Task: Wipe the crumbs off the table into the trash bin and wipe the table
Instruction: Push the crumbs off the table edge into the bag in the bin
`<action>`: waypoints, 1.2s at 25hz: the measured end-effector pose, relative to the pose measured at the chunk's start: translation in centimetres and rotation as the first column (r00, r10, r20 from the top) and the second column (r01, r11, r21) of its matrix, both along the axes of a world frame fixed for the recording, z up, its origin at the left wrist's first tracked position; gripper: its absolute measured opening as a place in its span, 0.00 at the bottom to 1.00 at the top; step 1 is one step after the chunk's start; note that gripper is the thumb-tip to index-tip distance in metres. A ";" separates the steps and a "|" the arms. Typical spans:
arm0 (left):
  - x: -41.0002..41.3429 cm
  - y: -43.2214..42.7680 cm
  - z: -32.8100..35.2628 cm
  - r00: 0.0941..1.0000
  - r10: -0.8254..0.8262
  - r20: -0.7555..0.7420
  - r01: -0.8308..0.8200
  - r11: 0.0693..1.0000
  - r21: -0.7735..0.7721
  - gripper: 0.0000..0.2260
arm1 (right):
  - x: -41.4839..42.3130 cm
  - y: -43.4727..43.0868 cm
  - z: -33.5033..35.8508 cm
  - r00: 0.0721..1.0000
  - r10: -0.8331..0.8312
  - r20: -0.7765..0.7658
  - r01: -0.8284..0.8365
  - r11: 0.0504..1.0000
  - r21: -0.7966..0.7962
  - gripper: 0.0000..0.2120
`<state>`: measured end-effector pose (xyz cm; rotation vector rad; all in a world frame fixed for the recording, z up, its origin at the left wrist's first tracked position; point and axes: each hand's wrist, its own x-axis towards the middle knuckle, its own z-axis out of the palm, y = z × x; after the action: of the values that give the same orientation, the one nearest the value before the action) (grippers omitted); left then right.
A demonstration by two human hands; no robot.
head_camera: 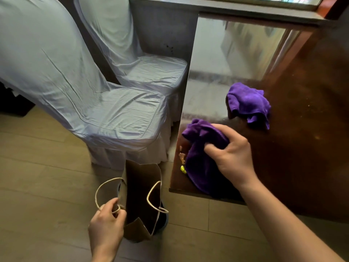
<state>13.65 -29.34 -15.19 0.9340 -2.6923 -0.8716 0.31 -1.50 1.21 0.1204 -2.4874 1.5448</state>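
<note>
My right hand (232,157) grips a purple cloth (200,163) pressed on the glossy dark wooden table (302,148), close to its left edge. Small crumbs (182,157) and a yellow-green scrap (183,169) lie between the cloth and that edge. Below the edge, an open brown paper bag (140,201) with twine handles stands on the floor. My left hand (106,222) holds its near handle. A second purple cloth (249,104) lies crumpled further back on the table, untouched.
Two chairs in pale blue covers (120,114) stand left of the table, the nearer one just behind the bag. A window sill (245,8) runs along the far side. The floor (47,186) is light wood planks.
</note>
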 end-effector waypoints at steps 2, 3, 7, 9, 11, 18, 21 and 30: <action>0.9 1.2 2.2 1.000 -0.028 0.003 0.028 0.999 0.022 0.14 | -0.7 2.4 0.7 0.998 -0.037 0.055 0.043 0.993 -0.111 0.19; 1.2 2.0 3.2 0.999 -0.040 0.003 0.040 0.999 0.036 0.14 | -1.1 3.6 1.1 0.995 -0.049 0.090 0.057 0.995 -0.088 0.19; 1.3 4.8 6.0 0.999 -0.042 -0.019 0.044 0.996 0.079 0.13 | -1.1 5.8 1.1 0.986 -0.001 0.166 -0.069 0.909 0.411 0.24; 0.9 5.7 6.9 0.998 -0.058 -0.017 0.060 0.994 0.089 0.13 | -0.5 5.5 0.8 0.987 0.076 0.141 -0.147 0.781 0.608 0.34; 0.6 6.3 7.6 0.996 -0.088 -0.017 0.089 0.991 0.095 0.13 | -0.3 5.0 0.3 0.987 0.125 0.105 -0.163 0.710 0.686 0.35; 0.3 7.5 9.6 0.992 -0.117 -0.039 0.119 0.991 0.058 0.14 | -2.6 1.4 -0.1 0.976 0.215 0.017 -0.176 0.750 0.637 0.26; 0.3 7.6 10.0 0.990 -0.131 -0.043 0.133 0.990 0.047 0.14 | -2.2 1.5 0.5 0.884 0.464 0.062 -0.390 0.657 0.646 0.26; 0.0 8.2 10.9 0.985 -0.145 -0.089 0.151 0.986 0.074 0.13 | -4.7 1.2 2.7 0.908 0.408 0.093 -0.402 0.786 0.470 0.25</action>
<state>13.70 -21.19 -4.32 0.7016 -2.6995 -1.0308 -4.43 -0.34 3.89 0.7913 -2.9149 0.9816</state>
